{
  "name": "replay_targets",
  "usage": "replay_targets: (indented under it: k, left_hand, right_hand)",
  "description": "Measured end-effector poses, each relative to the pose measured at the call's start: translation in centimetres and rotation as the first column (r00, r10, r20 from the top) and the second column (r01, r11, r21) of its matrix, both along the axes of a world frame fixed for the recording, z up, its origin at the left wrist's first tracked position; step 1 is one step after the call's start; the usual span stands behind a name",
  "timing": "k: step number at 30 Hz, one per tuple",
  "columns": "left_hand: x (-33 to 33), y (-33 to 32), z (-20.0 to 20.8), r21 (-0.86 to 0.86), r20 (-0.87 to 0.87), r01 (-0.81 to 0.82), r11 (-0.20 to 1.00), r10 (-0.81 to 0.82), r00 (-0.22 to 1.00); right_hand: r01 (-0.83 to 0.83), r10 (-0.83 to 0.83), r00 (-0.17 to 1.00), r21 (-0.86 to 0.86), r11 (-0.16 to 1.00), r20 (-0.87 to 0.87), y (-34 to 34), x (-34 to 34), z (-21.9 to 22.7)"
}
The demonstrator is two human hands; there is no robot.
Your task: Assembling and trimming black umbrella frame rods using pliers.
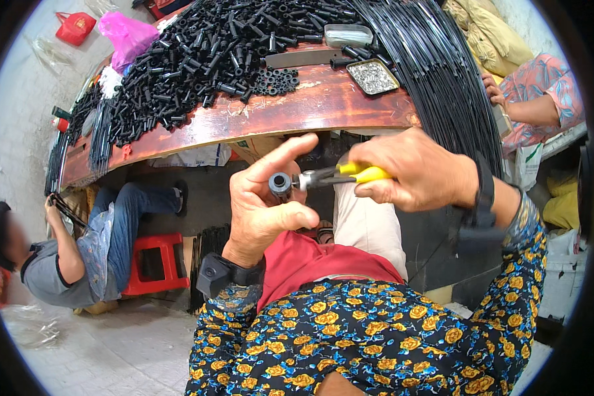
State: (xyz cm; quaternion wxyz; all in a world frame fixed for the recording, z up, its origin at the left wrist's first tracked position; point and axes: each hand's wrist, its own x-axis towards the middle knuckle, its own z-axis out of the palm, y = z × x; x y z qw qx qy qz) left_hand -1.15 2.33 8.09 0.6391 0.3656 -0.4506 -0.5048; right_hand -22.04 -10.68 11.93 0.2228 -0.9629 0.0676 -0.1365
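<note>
My left hand (261, 198) holds a short black hollow cylinder (280, 185), its round open end facing up. The index finger and thumb stand apart around it, so the other fingers and palm seem to keep it in place; the grip is partly hidden. Closed around yellow-handled pliers (371, 174) is my right hand (419, 168), slightly blurred. The metal jaws point left and come right up beside the cylinder; whether they grip a small piece there I cannot tell. Both hands are in front of the table's near edge, above my lap.
On the reddish wooden table (323, 105) lie a heap of black tubular parts (198, 59), a flat metal bar (303, 59), a tray of small metal pieces (373, 76) and long black rods (435, 72). A co-worker (79, 257) sits left by a red stool (155, 264); another person's arm (534, 111) is at right.
</note>
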Motion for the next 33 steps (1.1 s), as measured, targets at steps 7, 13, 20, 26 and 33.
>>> replay_targets:
  k: [7,13,20,26,33]
  left_hand:
    - [-0.5,0.2,-0.2,0.017,0.112,-0.053,0.998,0.051,0.992]
    - [0.6,-0.8,-0.5,-0.057,-0.054,-0.033,0.998,0.030,0.998]
    - [1.7,-0.4,-0.5,0.058,-0.121,-0.122,0.991,0.129,0.984]
    - [2.1,-0.3,-0.5,0.179,-0.284,-0.181,0.967,0.227,0.932]
    - [2.1,-0.1,-0.8,0.110,-0.385,-0.150,0.983,0.181,0.905]
  right_hand:
    - [0.172,0.447,0.799,0.864,0.473,-0.404,-1.0,-0.1,-0.2]
    - [0.069,-0.085,0.996,0.377,0.923,0.026,2.5,-0.1,-4.1]
    - [0.218,-0.109,0.968,0.973,-0.080,-0.226,5.3,-0.7,-7.6]
    - [-0.048,0.069,0.994,0.926,-0.373,0.080,8.9,-0.9,-11.4]
    - [-0.005,0.234,0.971,0.986,-0.164,0.044,9.5,0.4,-8.0]
